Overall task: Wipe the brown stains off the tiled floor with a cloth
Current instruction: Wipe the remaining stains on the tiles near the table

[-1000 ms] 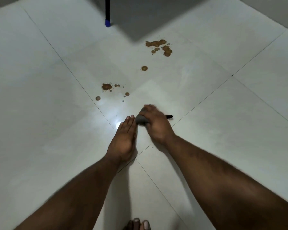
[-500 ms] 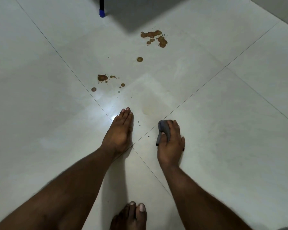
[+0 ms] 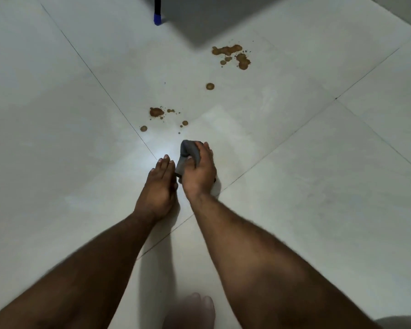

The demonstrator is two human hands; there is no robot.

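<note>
My right hand [image 3: 199,173] grips a bunched grey cloth [image 3: 188,154] and presses it on the white tiled floor [image 3: 294,210]. My left hand [image 3: 158,188] lies flat on the floor with straight fingers, right beside the cloth. Brown stains lie just beyond the cloth: a near cluster [image 3: 156,112] with small drops around it, a single round spot [image 3: 210,86] further off, and a larger far cluster [image 3: 233,54].
A dark pole with a blue tip [image 3: 157,18] stands on the floor at the top, next to a dark shadow. My bare toes [image 3: 197,307] show at the bottom edge. Dark grout lines cross the tiles diagonally.
My right hand has carried the cloth up and left, from the lower right tile back beside my left hand, closer to the near stains. My left hand stayed flat on the floor.
</note>
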